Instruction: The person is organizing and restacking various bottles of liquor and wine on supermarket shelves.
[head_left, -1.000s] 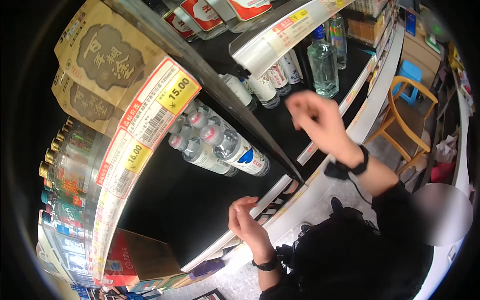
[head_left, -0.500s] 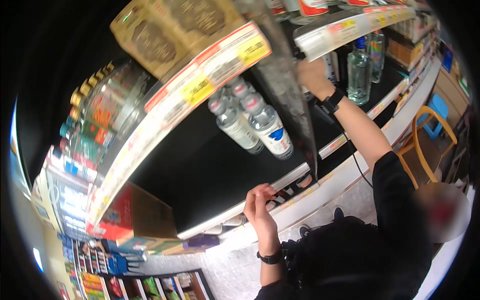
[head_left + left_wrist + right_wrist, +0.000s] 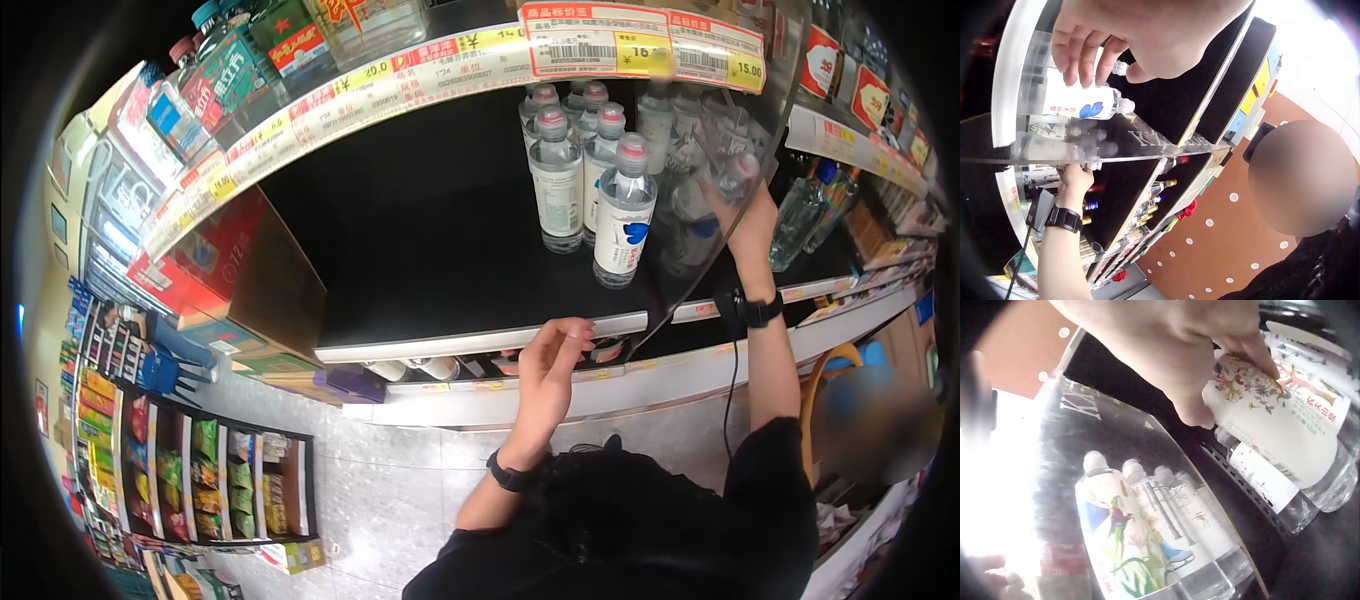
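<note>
My right hand reaches past the clear divider panel into the neighbouring shelf bay. In the right wrist view, its thumb and fingers grip the upper part of a water bottle with a flower-patterned white label. A smaller-looking bottle stands beside it, and several more bottles show through the panel. My left hand hangs with loosely bent fingers at the shelf's front edge, holding nothing. Behind it, on the black shelf, several clear water bottles with pink caps stand upright in rows.
Price tags line the shelf edge above, under liquor bottles. A red carton stands at the left end of the shelf. Glass bottles stand right of my right hand. A cable hangs from that wrist. A snack rack stands behind left.
My right hand has moved from above the shelf front into the bay behind the divider and taken hold of a bottle. The head view has turned left; my left hand stays by the shelf edge.
</note>
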`<state>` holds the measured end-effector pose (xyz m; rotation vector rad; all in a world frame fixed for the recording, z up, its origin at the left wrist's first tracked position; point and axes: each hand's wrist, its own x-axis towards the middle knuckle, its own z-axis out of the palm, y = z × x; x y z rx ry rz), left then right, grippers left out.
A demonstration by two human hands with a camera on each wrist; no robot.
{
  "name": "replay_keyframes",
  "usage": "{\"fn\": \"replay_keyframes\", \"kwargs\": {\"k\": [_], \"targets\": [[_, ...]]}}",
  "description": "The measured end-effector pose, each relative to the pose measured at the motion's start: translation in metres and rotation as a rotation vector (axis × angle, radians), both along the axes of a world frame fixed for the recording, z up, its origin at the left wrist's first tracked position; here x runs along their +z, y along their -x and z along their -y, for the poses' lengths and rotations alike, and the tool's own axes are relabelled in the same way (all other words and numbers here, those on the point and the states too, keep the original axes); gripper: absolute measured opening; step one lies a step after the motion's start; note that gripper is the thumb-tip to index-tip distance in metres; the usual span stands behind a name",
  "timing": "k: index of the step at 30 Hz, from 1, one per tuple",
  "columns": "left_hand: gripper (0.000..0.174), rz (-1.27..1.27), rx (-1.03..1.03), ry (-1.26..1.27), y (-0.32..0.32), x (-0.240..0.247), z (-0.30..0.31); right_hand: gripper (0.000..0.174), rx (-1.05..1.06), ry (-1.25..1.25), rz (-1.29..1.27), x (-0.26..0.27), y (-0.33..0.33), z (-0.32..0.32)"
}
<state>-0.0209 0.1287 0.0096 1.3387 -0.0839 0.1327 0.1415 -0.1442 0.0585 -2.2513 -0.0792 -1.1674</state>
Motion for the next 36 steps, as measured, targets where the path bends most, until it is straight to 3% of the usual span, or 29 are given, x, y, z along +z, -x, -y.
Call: {"fn": "replay_keyframes", "kwargs": {"k": [2,6,10,14,16,18,20,22,24,27,30,32,34,36], "targets": [[0.026,-0.016,-0.029,0.004,0.0,0.002,0.005,0.052,0.064,-0.266,0.025,-0.01,0.015,0.005],[0.023,-0.025,-0.152,-0.037,-0.003,-0.005,0.014,0.048,0.217,-0.499,0.178,-0.002,0.065,0.009],[0.019,0.007,-0.196,-0.127,0.0,0.004,0.018,0.058,-0.079,-0.379,0.29,0.016,0.128,0.02],[0.027,0.184,-0.208,-0.228,0.002,0.013,0.016,0.061,-0.115,-0.471,0.286,0.031,0.178,0.022],[0.038,0.379,-0.232,-0.289,0.004,0.017,0.014,0.069,0.245,-0.51,0.453,0.041,0.188,0.0],[0.044,0.471,-0.184,-0.302,0.006,0.021,0.013,0.073,0.208,-0.462,0.443,0.035,0.193,-0.018],[0.05,0.571,-0.153,-0.322,0.007,0.023,0.01,0.07,0.263,-0.274,0.272,0.037,0.195,-0.05],[0.056,0.653,0.014,-0.392,0.008,0.023,0.006,0.068,0.542,-0.215,0.273,0.037,0.175,-0.075],[0.057,0.669,0.035,-0.485,0.006,0.022,0.0,0.066,0.651,-0.149,0.369,0.038,0.151,-0.098],[0.07,0.635,0.282,-0.716,-0.012,0.011,-0.015,0.065,0.604,-0.189,0.294,0.037,0.135,-0.135],[0.067,0.533,0.332,-0.725,-0.03,0.008,-0.029,0.066,0.613,-0.262,0.271,0.02,0.113,-0.163],[0.065,0.597,0.346,-0.72,-0.047,0.004,-0.032,0.065,0.627,-0.312,0.26,0.012,0.102,-0.178],[0.046,0.434,0.337,-0.517,-0.055,0.002,-0.029,0.064,0.561,-0.286,0.23,0.003,0.094,-0.187],[0.047,0.442,0.327,-0.514,-0.064,0.003,-0.029,0.065,0.568,-0.282,0.17,0.0,0.093,-0.189]]}}
